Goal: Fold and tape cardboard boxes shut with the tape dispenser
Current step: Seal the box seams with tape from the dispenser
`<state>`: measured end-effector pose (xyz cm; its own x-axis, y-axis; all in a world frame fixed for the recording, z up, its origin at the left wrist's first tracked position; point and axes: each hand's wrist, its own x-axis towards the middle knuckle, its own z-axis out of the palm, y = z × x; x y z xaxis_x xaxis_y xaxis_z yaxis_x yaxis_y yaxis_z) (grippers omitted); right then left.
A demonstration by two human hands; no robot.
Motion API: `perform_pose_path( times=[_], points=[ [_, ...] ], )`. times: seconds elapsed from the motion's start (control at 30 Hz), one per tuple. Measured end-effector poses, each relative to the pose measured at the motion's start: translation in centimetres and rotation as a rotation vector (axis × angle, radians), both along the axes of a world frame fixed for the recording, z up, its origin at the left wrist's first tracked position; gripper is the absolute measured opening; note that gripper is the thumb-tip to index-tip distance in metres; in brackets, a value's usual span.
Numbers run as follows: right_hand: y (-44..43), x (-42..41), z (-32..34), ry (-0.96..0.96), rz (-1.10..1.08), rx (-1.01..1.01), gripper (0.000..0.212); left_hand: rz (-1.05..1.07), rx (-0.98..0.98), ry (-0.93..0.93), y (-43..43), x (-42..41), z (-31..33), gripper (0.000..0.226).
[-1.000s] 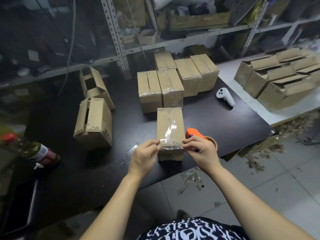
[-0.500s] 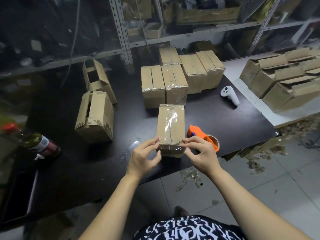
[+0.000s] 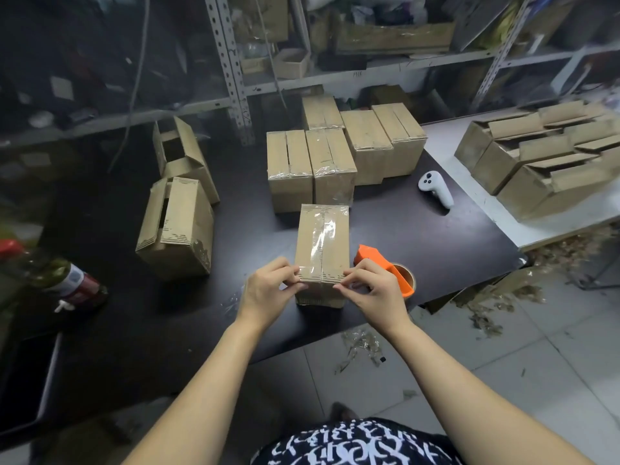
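Cardboard box is stood near the worktop near edge, with its long axis run from that edge toward the far edge. Clear tape is laid along the top seam. Both grips are placed on the box's near top edge. The left grip is pinched on the near-left corner and the right grip on the near-right corner, fingers curled. The tape end is judged to be pressed down there. Tape dispenser is set just right of the box, partly hidden behind the right grip, which is judged nearer to it. Contents are unseen, as the flaps are closed. Sealed boxes are grouped toward the far edge. Two left-side boxes are seen with flaps ajar and dark insides.
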<state>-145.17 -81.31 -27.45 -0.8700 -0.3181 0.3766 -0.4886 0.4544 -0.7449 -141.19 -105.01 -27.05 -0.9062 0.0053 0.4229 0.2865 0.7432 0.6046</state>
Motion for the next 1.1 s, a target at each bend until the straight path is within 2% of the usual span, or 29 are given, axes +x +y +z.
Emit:
perform_pose_path(
  times=[0.13, 0.2, 0.3, 0.4, 0.57, 0.73, 0.97, 1.07, 1.1],
  points=[
    [-0.5, 0.3, 0.3, -0.066, -0.072, 0.019, 0.015, 0.034, -0.014, -0.011, 0.4, 0.0, -0.3, 0.022],
    [-1.1, 0.5, 0.4, -0.077, -0.134, 0.036, 0.027, 0.06, -0.034, -0.045, 0.7, 0.1, 0.0, 0.023],
    [-2.1, 0.3, 0.7, -0.045, -0.189, 0.088, 0.044, 0.137, -0.093, -0.064, 1.5, 0.3, 0.5, 0.038],
    [-2.1, -0.4, 0.7, -0.058, -0.162, 0.077, 0.04, 0.18, -0.042, -0.065, 1.9, 0.0, 0.6, 0.033],
    [-1.1, -0.5, 0.6, -0.087, -0.077, 0.068, 0.028, 0.126, 0.098, -0.088, 1.5, 0.3, 0.5, 0.023],
    [-0.1, -0.6, 0.4, -0.153, -0.013, -0.05, 0.017, 0.12, 0.183, -0.094, 1.3, 0.8, 0.2, 0.018],
    [1.5, -0.8, 0.1, -0.27, -0.02, -0.138, 0.026, 0.089, 0.232, -0.087, 1.3, 1.7, 0.0, 0.018],
    [1.4, -1.0, 0.4, -0.328, -0.045, -0.133, 0.034, 0.156, 0.336, -0.136, 2.1, 2.0, 0.8, 0.019],
    [1.5, -1.0, 0.6, -0.352, -0.053, -0.132, 0.036, 0.205, 0.39, -0.187, 2.5, 2.1, 1.1, 0.027]
  ],
)
